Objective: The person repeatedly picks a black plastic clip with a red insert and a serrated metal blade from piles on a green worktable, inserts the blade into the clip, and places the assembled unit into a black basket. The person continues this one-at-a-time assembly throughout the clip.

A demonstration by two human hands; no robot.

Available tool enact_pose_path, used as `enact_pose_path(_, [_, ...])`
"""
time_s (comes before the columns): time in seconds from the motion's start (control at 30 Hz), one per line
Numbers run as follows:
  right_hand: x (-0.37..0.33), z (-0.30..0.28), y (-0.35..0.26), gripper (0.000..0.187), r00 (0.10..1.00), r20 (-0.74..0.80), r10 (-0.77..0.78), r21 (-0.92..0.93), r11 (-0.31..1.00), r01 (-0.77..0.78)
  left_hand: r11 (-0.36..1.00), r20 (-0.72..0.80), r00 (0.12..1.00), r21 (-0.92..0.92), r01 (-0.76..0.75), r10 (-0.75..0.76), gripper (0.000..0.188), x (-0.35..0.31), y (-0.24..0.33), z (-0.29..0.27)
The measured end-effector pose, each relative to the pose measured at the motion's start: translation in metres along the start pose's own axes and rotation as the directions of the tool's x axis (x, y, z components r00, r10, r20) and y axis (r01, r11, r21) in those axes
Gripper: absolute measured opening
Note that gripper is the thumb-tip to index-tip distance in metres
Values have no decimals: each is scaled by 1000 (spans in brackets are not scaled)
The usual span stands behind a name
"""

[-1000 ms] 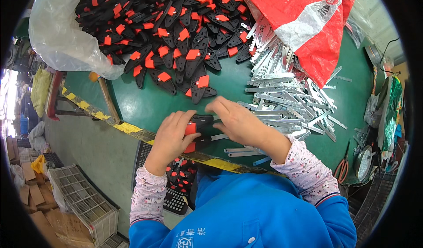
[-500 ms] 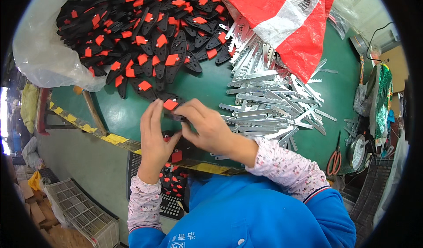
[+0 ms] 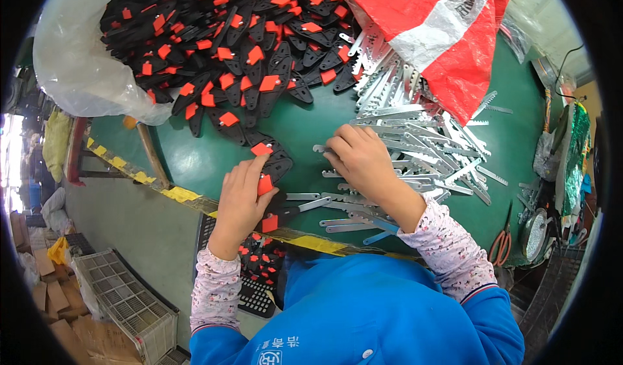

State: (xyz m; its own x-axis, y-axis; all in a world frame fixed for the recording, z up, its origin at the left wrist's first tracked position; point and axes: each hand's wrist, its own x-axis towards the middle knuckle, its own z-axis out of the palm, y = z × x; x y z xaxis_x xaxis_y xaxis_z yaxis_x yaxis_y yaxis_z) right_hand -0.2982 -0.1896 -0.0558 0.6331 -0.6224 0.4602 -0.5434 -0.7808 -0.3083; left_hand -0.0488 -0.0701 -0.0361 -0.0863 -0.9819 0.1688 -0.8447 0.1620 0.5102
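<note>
My left hand [image 3: 239,199] is over the table's near edge, its thumb and fingers closed on a black plastic piece with a red tab [image 3: 265,184]. Just below it lies another red-tabbed black piece [image 3: 270,223], with a flat metal strip [image 3: 315,204] extending to the right. My right hand [image 3: 365,160] is at the left side of a heap of notched metal strips [image 3: 422,146]. Its fingers are pinched on one strip [image 3: 320,148], whose hooked end sticks out leftward. Between the hands, more red-tabbed black pieces [image 3: 278,160] lie on the green table.
A large pile of red-tabbed black pieces [image 3: 259,53] covers the far left, beside a clear plastic bag [image 3: 71,73]. A red and white sack [image 3: 435,34] lies behind the strips. At right are scissors [image 3: 500,245] and a round metal dish [image 3: 535,235]. A wooden-handled hammer [image 3: 150,154] rests at left.
My right hand has left the piece in my left hand and moved right to the metal strips, where it pinches one. My left hand keeps its piece. The whole view has shifted slightly.
</note>
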Motion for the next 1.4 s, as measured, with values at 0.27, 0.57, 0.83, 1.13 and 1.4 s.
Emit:
enact_pose_path(0.27, [24, 12, -26, 11, 998, 3, 62, 477, 877, -56, 997, -45, 996, -15, 76, -77, 71, -7, -7, -8])
enact_pose_path(0.57, [21, 14, -32, 18, 955, 289, -67, 392, 918, -55, 980, -11, 995, 174, -96, 100, 72, -7, -6, -18])
enact_pose_path(0.83, [14, 1, -23, 24, 968, 201, -152, 204, 973, 110, 995, -36, 995, 33, -97, 98, 63, -12, -12, -19])
enact_pose_path(1.13, [18, 26, -61, 53, 971, 194, -138, 572, 820, 2, 1000, 186, 982, 19, -19, 16, 59, -12, -2, -21])
enact_pose_path(1.4, [39, 74, -53, 52, 984, 164, 68, 74, 994, -81, 981, 92, 993, -172, 86, -71, 42, -16, -16, -9])
